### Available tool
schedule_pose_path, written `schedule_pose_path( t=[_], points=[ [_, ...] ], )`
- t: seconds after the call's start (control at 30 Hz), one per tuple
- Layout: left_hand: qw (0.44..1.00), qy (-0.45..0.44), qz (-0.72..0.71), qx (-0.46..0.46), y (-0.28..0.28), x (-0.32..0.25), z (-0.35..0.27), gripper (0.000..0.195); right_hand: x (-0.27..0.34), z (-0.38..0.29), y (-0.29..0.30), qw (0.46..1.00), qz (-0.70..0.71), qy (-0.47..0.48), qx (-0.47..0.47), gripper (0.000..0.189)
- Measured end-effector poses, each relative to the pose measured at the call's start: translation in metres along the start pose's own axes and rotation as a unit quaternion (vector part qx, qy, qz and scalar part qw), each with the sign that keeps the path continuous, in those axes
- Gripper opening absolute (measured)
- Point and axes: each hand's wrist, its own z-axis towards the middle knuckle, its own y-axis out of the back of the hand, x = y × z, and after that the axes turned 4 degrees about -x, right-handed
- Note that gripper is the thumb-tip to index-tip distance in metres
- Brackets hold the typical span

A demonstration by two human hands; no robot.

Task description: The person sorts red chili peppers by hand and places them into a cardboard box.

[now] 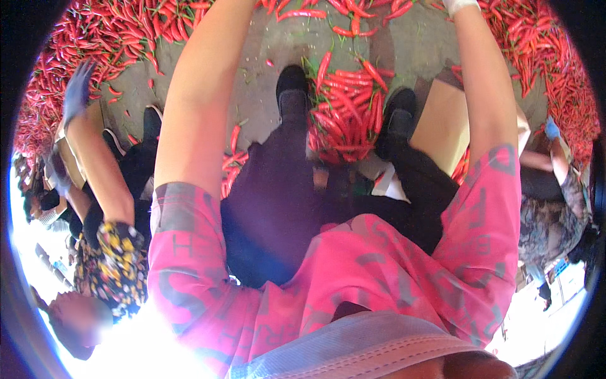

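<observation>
Both my arms reach forward over the floor. My left hand is beyond the top edge, out of view. Of my right hand only a strip in a white glove shows at the top; its fingers are cut off, so what it holds cannot be seen. Some loose red chili peppers lie on the floor between my forearms. Closer in, a dense heap of red chilies with green stems sits between my black shoes.
Large banks of red chilies spread at left and right. A cardboard box stands beside my right leg. At left, a co-worker's gloved hand is raised; at right, another co-worker's blue glove shows. Grey floor runs between.
</observation>
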Motion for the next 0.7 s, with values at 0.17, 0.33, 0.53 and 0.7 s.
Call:
schedule_pose_path(
  t=[0.17, 0.33, 0.53, 0.7],
  points=[
    [0.910, -0.178, 0.320, -0.196, -0.053, 0.091, -0.078, 0.030, -0.072, -0.056, -0.128, 0.962, -0.177, 0.138, 0.157, 0.045],
    [0.914, -0.180, 0.362, -0.033, -0.177, 0.144, -0.122, 0.059, -0.106, -0.090, -0.272, 0.970, -0.187, 0.140, -0.069, 0.066],
    [0.880, -0.285, 0.354, 0.135, -0.226, 0.164, -0.158, 0.057, -0.048, -0.043, -0.224, 0.973, -0.108, 0.202, 0.025, 0.028],
    [0.918, -0.235, 0.226, 0.224, -0.203, 0.151, -0.160, 0.044, 0.006, 0.057, -0.221, 0.960, -0.170, 0.097, -0.200, 0.034]
  ],
)
